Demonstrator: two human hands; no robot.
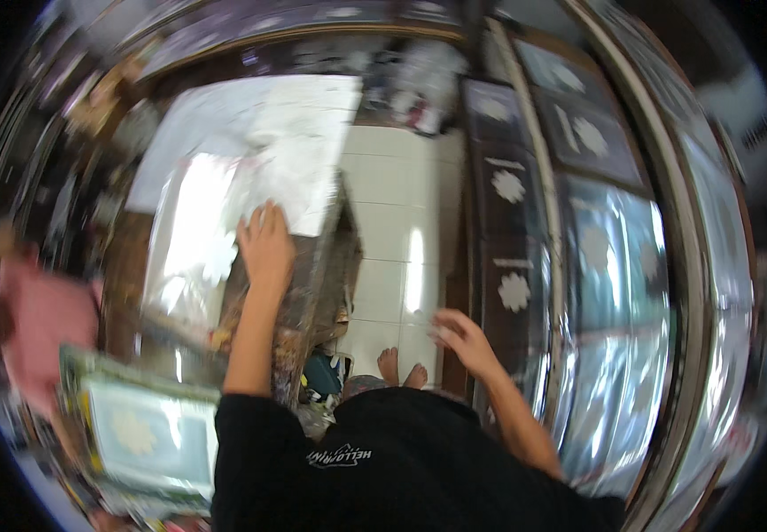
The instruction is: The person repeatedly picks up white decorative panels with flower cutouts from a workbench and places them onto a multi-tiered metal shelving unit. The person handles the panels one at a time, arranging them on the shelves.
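A: Please tell me first what is nearest.
B: It is the black shirt of the person. At the near left there is a pale framed panel, and the bare feet stand on the tiled floor.

A: And the right hand?
B: It hangs above the floor, near the dark boxes on the right. Its fingers are slightly blurred, but they look released and loosely bent.

A: Where is the left hand?
B: It is farther, palm down over the table. The fingers are released, a little spread, and they point to the far side.

A: Then where is the clear packet?
B: It lies just to the left of these fingers; whether they touch it, I cannot tell. The fingertips are over the near part of the white sheet, which extends beyond them.

A: What is the farthest?
B: A row of dark panels, behind the table.
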